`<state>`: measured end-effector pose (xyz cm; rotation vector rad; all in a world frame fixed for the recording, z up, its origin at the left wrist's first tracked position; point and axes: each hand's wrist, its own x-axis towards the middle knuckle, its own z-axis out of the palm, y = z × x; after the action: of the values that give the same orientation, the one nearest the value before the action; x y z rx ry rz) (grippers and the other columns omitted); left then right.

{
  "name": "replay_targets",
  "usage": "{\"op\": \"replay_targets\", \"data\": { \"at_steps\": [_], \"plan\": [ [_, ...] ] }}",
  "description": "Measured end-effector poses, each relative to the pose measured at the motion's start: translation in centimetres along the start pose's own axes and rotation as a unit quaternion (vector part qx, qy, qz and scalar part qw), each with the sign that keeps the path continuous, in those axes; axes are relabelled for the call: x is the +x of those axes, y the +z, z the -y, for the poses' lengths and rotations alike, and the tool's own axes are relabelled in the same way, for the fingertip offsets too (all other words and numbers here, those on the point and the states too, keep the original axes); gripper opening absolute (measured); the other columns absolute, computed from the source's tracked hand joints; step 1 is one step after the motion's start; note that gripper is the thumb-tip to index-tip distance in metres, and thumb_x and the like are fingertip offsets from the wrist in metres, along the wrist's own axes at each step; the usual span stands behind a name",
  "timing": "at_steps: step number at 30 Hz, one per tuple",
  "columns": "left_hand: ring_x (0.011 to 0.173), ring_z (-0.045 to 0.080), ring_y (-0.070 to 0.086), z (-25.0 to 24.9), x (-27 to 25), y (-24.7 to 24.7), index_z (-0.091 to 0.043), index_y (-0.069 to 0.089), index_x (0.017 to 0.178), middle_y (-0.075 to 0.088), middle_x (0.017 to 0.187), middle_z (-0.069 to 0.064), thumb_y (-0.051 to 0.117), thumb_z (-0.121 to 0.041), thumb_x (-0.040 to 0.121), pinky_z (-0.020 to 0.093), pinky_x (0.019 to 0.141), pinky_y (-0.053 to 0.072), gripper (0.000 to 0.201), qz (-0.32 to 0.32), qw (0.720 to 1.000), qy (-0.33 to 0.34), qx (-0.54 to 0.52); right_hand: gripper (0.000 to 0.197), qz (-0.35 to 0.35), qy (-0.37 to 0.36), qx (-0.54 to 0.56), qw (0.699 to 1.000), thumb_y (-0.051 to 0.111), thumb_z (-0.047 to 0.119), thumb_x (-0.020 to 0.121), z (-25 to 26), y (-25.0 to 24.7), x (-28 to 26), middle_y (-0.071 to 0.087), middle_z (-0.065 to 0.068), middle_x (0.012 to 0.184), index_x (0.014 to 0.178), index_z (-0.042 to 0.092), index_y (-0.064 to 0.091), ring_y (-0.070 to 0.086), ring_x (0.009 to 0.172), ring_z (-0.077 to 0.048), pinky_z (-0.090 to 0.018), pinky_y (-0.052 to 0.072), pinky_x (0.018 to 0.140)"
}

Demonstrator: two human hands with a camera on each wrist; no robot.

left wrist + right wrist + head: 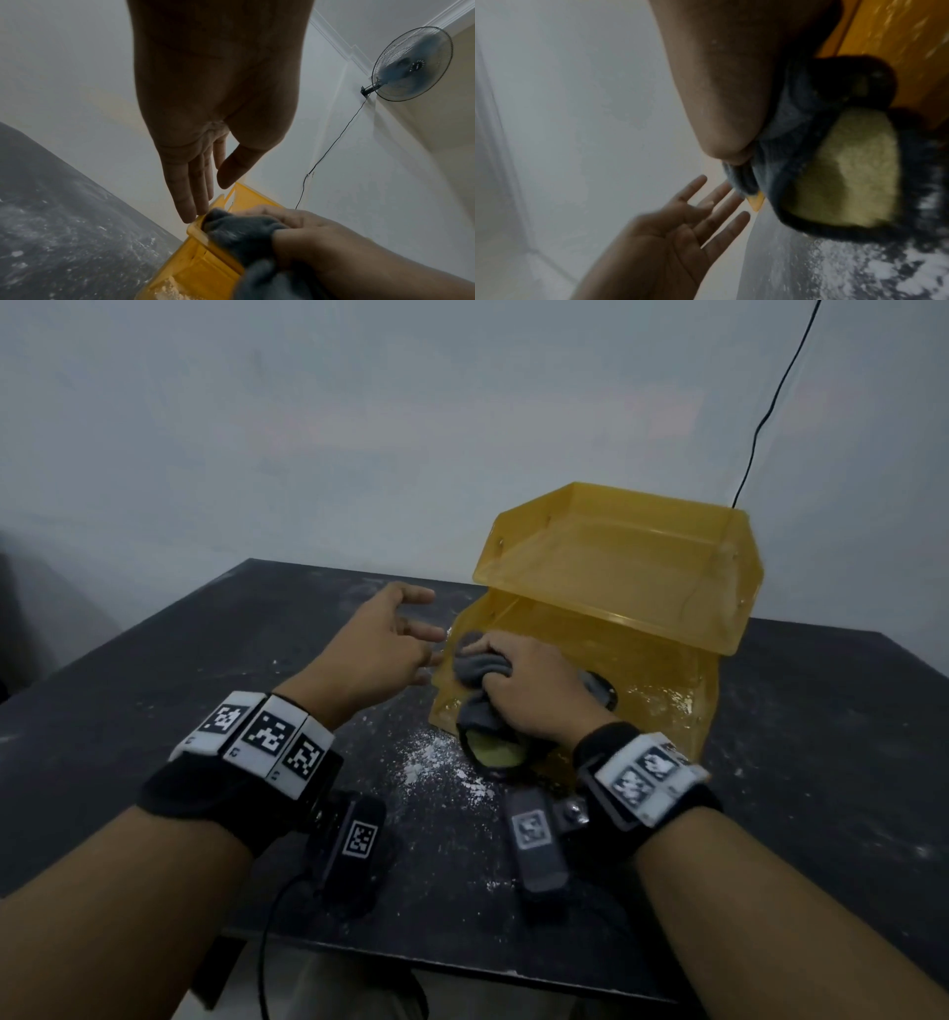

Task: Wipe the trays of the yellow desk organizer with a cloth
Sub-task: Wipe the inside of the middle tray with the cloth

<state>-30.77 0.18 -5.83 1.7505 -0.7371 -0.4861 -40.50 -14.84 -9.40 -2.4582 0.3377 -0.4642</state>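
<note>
A yellow translucent desk organizer (616, 567) with two stacked trays stands on a dark table (154, 670). My right hand (518, 685) grips a grey cloth (477, 667) and presses it on the lower tray (662, 680) at its front left corner. The cloth (239, 231) has a pale yellow-green patch (844, 168) with a dark edge hanging over the tray's front lip. My left hand (390, 639) hovers just left of the organizer (200, 263), fingers (187, 194) straight and holding nothing. From the right wrist view, the left hand (680, 229) shows its bare palm.
White powder (441, 762) is scattered on the table in front of the organizer. A black cable (770, 408) runs down the wall behind it. A wall fan (411, 65) hangs high on the right. The table's near edge (462, 963) is close to my body.
</note>
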Motion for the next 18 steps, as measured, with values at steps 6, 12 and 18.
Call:
{"op": "replay_targets", "data": {
  "at_steps": [6, 12, 18],
  "plan": [
    [0.101, 0.031, 0.067, 0.0, 0.1, 0.2, -0.012, 0.043, 0.134, 0.060, 0.118, 0.018, 0.048, 0.015, 0.090, 0.037, 0.071, 0.057, 0.052, -0.009, 1.000, -0.004, -0.011, 0.045, -0.068, 0.072, 0.062, 0.993, 0.045, 0.002, 0.095, -2.3, -1.6, 0.7, 0.066, 0.000, 0.125, 0.131, 0.024, 0.063, 0.062, 0.112, -0.019, -0.036, 0.053, 0.094],
    [0.094, 0.022, 0.068, 0.1, -0.1, 0.4, -0.013, 0.045, 0.132, 0.060, 0.117, 0.016, 0.050, 0.015, 0.089, 0.033, 0.068, 0.060, 0.052, -0.005, 1.000, -0.004, -0.006, 0.043, 0.009, 0.050, -0.078, 0.996, 0.046, 0.014, 0.096, -0.9, -0.3, 2.4, 0.061, -0.005, 0.133, 0.137, 0.020, 0.055, 0.056, 0.118, -0.027, -0.032, 0.046, 0.094],
    [0.100, 0.031, 0.067, 0.1, 0.1, 0.6, -0.014, 0.049, 0.127, 0.062, 0.116, 0.015, 0.051, 0.015, 0.086, 0.051, 0.083, 0.058, 0.050, -0.025, 1.000, 0.006, 0.013, 0.051, 0.112, -0.077, 0.030, 0.990, 0.051, -0.005, 0.086, -0.3, -1.8, -3.0, 0.072, 0.013, 0.117, 0.113, 0.031, 0.076, 0.064, 0.103, 0.005, -0.013, 0.050, 0.087]
  ]
}}
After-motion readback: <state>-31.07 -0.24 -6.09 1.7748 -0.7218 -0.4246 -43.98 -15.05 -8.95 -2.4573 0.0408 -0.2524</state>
